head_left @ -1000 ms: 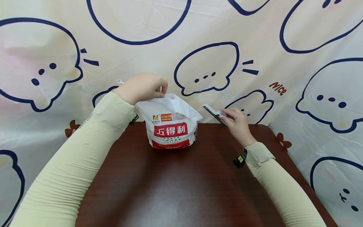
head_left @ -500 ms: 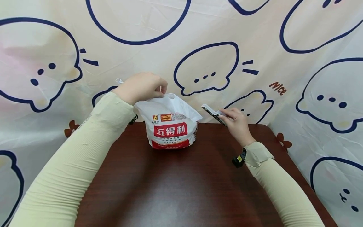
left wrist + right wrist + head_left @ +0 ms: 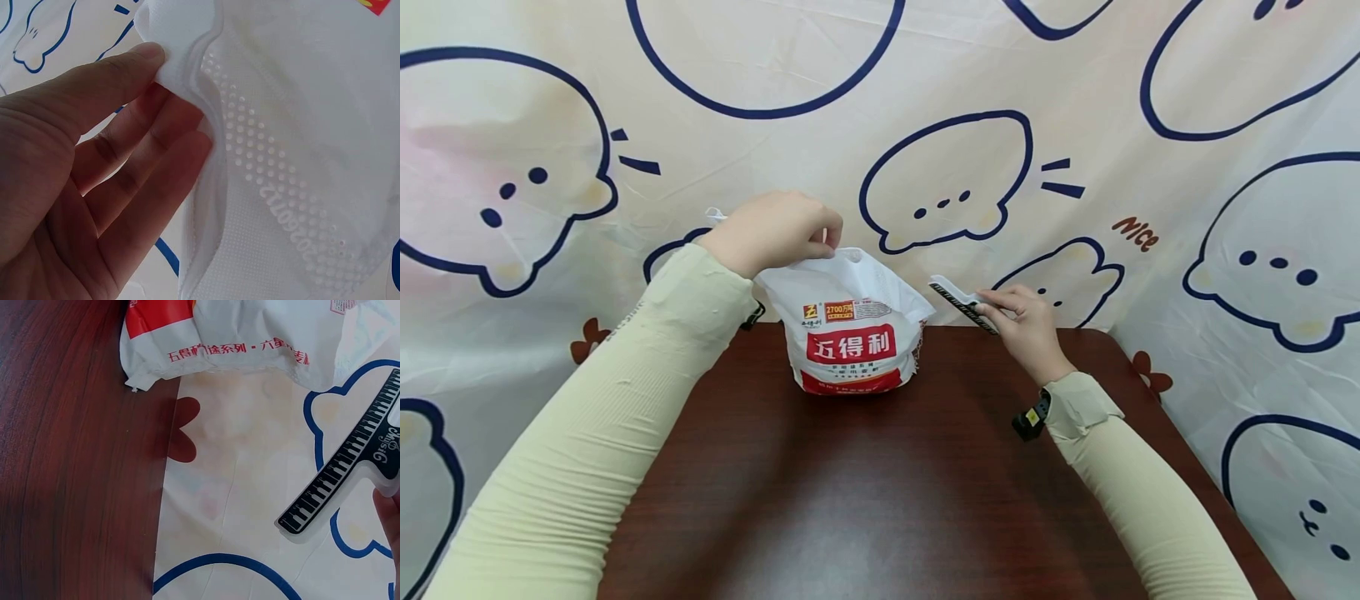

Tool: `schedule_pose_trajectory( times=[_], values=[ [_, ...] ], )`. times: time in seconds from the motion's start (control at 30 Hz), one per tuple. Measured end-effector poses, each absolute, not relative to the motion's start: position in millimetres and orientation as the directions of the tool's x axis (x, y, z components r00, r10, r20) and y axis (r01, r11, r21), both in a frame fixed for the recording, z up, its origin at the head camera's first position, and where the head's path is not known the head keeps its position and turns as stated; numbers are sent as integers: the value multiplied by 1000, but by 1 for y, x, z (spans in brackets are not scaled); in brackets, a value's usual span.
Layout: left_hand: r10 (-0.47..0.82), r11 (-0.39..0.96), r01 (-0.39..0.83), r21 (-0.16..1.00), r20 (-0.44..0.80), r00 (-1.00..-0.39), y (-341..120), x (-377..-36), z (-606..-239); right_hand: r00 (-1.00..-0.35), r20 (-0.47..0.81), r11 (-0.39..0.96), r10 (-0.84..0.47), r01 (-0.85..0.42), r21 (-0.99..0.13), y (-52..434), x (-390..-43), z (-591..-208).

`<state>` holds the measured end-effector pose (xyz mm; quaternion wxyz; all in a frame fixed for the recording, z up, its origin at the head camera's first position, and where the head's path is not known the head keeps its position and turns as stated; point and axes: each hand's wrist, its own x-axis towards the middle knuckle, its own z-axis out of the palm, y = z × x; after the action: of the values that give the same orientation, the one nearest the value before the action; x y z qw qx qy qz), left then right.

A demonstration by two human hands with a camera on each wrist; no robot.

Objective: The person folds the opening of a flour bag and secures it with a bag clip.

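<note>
A white plastic bag (image 3: 852,333) with a red label and red Chinese lettering stands at the back of the dark wooden table (image 3: 880,492). My left hand (image 3: 778,229) pinches the bag's top edge (image 3: 187,69) between thumb and fingers and holds it up. My right hand (image 3: 1026,321) hovers to the right of the bag and holds a flat clip (image 3: 962,302) printed with black piano keys; the clip (image 3: 350,469) points toward the bag (image 3: 250,331).
A cream cloth backdrop (image 3: 1075,125) with blue cartoon outlines hangs right behind the table and down its sides. The table's right edge (image 3: 1195,467) runs diagonally beside my right forearm. A small black device (image 3: 1028,421) sits at my right wrist.
My right hand with the clip has drifted slightly left toward the bag. My left hand and the bag have stayed put.
</note>
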<state>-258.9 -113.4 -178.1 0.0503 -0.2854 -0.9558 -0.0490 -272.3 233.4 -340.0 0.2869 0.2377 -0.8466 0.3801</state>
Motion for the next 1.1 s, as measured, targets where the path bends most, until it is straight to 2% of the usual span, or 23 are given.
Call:
schedule_pose_trajectory(
  times=[1.1],
  values=[
    [539, 833, 550, 69, 129, -832, -115, -256, -178, -714, 652, 579, -254, -652, -489, 222, -281, -328]
  ],
)
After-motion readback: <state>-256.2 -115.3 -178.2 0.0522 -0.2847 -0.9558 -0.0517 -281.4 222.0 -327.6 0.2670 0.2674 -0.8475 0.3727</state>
